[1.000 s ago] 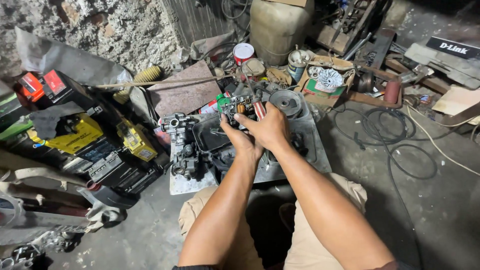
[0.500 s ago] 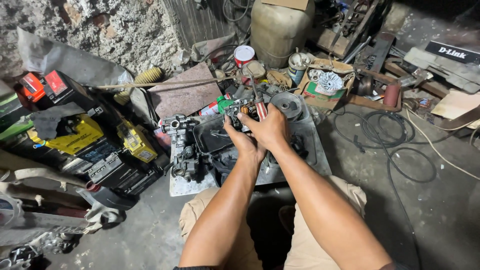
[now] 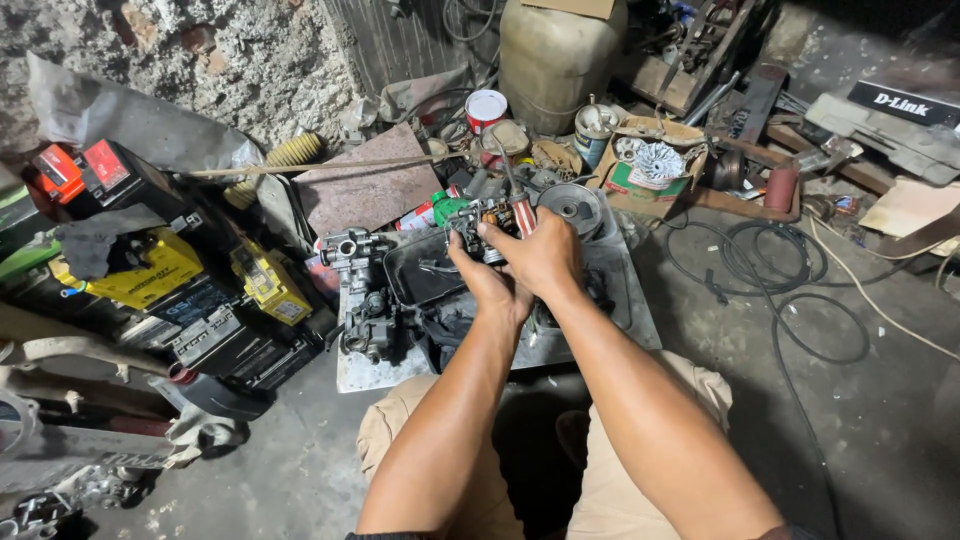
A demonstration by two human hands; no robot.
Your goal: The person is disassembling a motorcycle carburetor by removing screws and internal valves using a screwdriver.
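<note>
A: How much open room is there around the hands?

B: Little. The left hand [image 3: 487, 285] and right hand [image 3: 543, 255] are raised over a grey metal tray [image 3: 630, 300] packed with parts. A second carburetor [image 3: 362, 295] sits at its left edge, a black pan [image 3: 420, 270] just beside the hands, a pulley disc [image 3: 570, 205] at the far edge. Batteries [image 3: 150, 280] crowd the left; black cables [image 3: 790, 290] coil on the bare floor to the right, where there is more space.

A: And the thing being held?

B: A small carburetor [image 3: 480, 218], dark grimy metal with fittings sticking out, held above the tray's far part. A red-handled tool [image 3: 522, 215] lies against it. Both hands' fingers are closed around it, thumbs on the near side.
</note>
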